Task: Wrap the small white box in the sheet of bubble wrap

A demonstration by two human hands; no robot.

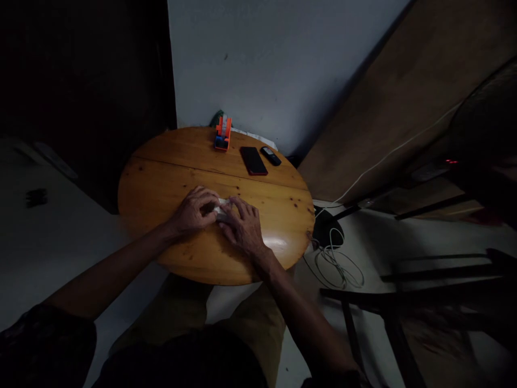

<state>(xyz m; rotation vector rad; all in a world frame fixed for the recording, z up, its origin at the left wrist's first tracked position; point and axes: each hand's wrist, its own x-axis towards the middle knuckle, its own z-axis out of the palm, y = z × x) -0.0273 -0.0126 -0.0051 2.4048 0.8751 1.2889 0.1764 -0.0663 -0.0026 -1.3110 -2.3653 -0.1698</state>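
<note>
A small white item (222,210), perhaps paper or a packet, lies between my two hands over the round wooden table (161,172). My left hand (197,209) pinches its left end, thumb and fingers pressed together. From the right, my right hand (243,222) grips the other side with bent fingers that partly cover it. Its exact shape is too small and dim to tell. Both hands are low at the tabletop, near its middle.
At the table's far edge stands an orange and blue tape dispenser (223,134). Right of it lie a dark tablet or large phone (253,161) and a small black keypad phone (270,156). Coiled white cable (335,258) and dark chair-like furniture (404,293) are on the right.
</note>
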